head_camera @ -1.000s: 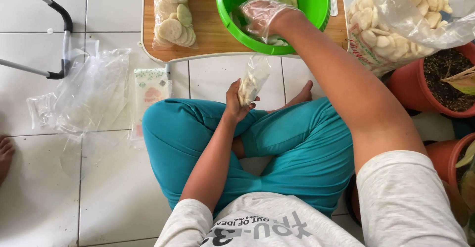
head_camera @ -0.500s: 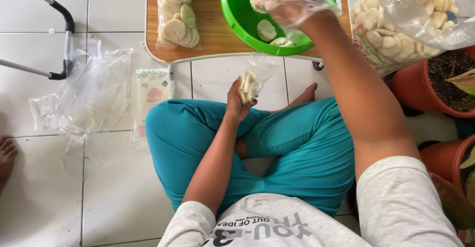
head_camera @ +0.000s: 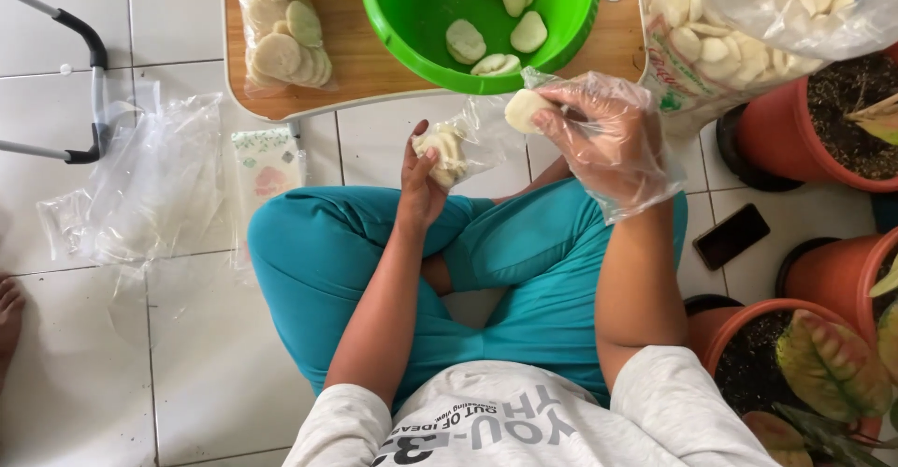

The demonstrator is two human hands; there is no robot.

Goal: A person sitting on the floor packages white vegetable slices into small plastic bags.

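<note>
Above the lap, left hand (head_camera: 423, 179) grips a half-filled bag (head_camera: 453, 152); gloved right hand (head_camera: 599, 130) fingers pinch a cracker (head_camera: 524, 109).

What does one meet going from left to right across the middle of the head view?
Heap of clear plastic bags → bare left hand holding a small clear bag of pale crackers → gloved right hand pinching a pale round cracker → black phone.

We see a low wooden table (head_camera: 365, 55) carrying green bowl (head_camera: 496, 18) and filled cracker bag (head_camera: 281, 22); tiled floor (head_camera: 187, 373) has empty plastic bags (head_camera: 140, 186), phone (head_camera: 731, 235), terracotta pots (head_camera: 804, 149).
</note>
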